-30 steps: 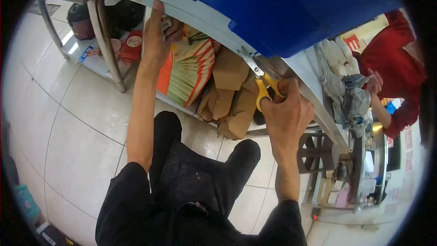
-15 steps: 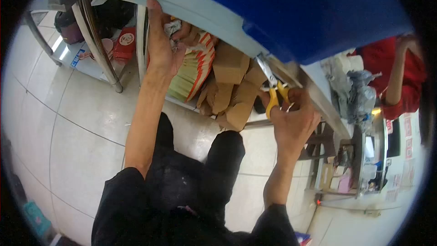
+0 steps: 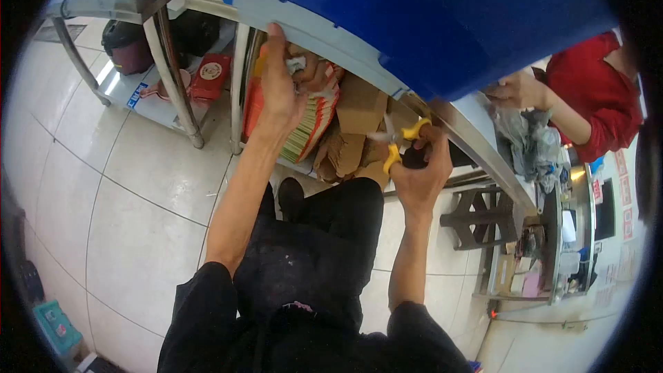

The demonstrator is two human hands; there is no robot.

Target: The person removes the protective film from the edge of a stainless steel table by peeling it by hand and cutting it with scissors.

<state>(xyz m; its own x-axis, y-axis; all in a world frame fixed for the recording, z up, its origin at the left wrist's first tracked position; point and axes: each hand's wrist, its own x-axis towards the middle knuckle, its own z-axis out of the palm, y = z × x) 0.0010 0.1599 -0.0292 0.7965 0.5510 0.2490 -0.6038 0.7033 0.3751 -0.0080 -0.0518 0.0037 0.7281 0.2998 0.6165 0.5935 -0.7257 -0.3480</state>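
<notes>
My left hand [image 3: 282, 90] is closed around a crumpled whitish scrap [image 3: 295, 64], its curled fingers partly hidden. Its thumb points up across the pale lower edge of a large blue panel [image 3: 442, 21]; whether it grips that edge I cannot tell. In my right hand [image 3: 423, 173] are yellow-handled scissors [image 3: 392, 157], with fingers in the loops and handles spread. The blades are blurred and stand just below the panel's edge, in front of brown cardboard [image 3: 361, 107]. Behind my left hand is a green, red and white striped package [image 3: 311, 114].
Metal table legs [image 3: 169, 72] stand at left, beside a low shelf holding a red packet [image 3: 209, 76] and a dark bag [image 3: 128, 48]. A dark stool [image 3: 480, 217] is at right. Another person in a red sleeve [image 3: 587, 117] reaches over grey plastic bags [image 3: 528, 141].
The scissors have moved down and left, away from the panel's edge, and their handles have spread. The view has shifted. The other person's hand now shows above the plastic bags.
</notes>
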